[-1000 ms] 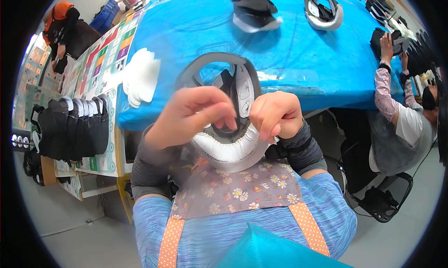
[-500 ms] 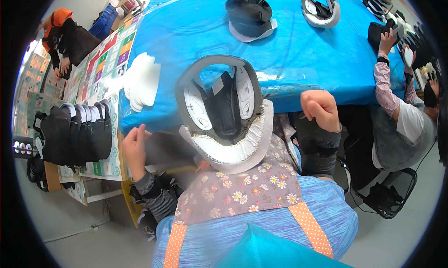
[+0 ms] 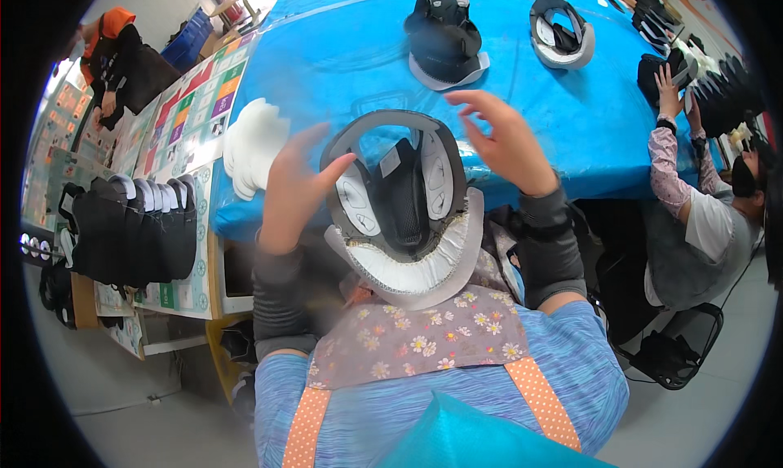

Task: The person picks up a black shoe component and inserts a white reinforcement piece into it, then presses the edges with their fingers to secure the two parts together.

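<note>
Since the half-second-earlier frame, both hands have come up and inward: the left hand (image 3: 296, 184) from low beside the table's corner to the lining's left side, the right hand (image 3: 507, 142) from the table's near edge to above the lining's right rim.

The largest thing, the table (image 3: 326, 32), wears a blue sheet, probably to keep work clean. On the patterned side table (image 3: 183, 93), black pads (image 3: 134, 240) stand packed in a row, perhaps to save space. The padded lining (image 3: 404, 191) lies at the near edge before the apron (image 3: 416, 337), its hollow upward and its white band (image 3: 412, 272) toward the person, likely so that the stitched seam is easily seen. What supports its near end is hidden. Two other linings (image 3: 444, 40) sit farther off, seemingly out of the way. White pieces (image 3: 254, 146) are heaped on the left, within easy reach.

Both hands hold nothing, thumbs and fingers spread apart; whether the left thumb touches the rim, I cannot tell.
</note>
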### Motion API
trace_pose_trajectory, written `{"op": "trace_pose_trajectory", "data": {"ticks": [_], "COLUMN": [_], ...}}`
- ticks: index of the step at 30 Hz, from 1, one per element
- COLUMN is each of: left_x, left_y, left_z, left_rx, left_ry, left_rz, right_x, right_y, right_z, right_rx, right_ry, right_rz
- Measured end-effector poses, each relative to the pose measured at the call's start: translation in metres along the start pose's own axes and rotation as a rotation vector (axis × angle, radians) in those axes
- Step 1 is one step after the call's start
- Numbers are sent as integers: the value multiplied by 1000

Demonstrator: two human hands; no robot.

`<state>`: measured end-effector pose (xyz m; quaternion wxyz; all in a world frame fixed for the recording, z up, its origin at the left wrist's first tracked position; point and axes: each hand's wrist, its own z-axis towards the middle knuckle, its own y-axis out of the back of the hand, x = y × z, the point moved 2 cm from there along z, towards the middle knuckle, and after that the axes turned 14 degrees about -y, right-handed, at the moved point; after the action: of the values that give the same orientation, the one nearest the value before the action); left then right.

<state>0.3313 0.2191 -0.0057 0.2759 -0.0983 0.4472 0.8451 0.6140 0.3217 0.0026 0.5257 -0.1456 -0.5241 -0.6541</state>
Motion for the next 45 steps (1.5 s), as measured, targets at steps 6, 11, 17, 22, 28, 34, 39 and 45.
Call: {"op": "trace_pose_trajectory", "data": {"ticks": [6,11,17,22,28,34,39,45], "left_x": [17,15,2,5,6,-7,-5,-4], "left_y": [-20,-26,-26,-26,-31,-29,-24,-32], "left_z": [18,19,18,14,11,17,13,10], "left_rx": [24,7,-108,-60,-99,-78,-23,-79], "left_ry": [-113,-133,-130,-63,-125,-144,-74,-128], "left_rz": [127,178,129,177,162,189,178,251], "right_x": [-15,-18,-24,-23,-27,-24,-24,-27], "right_y": [-45,-52,-53,-52,-52,-51,-53,-54], "right_z": [21,21,14,12,12,10,6,9], "right_rx": [132,48,18,-15,-2,-3,-41,-101], "right_ry": [-2,-4,8,15,0,-58,-44,-16], "right_rz": [-207,-409,-372,-363,-348,-333,-359,-300]}}
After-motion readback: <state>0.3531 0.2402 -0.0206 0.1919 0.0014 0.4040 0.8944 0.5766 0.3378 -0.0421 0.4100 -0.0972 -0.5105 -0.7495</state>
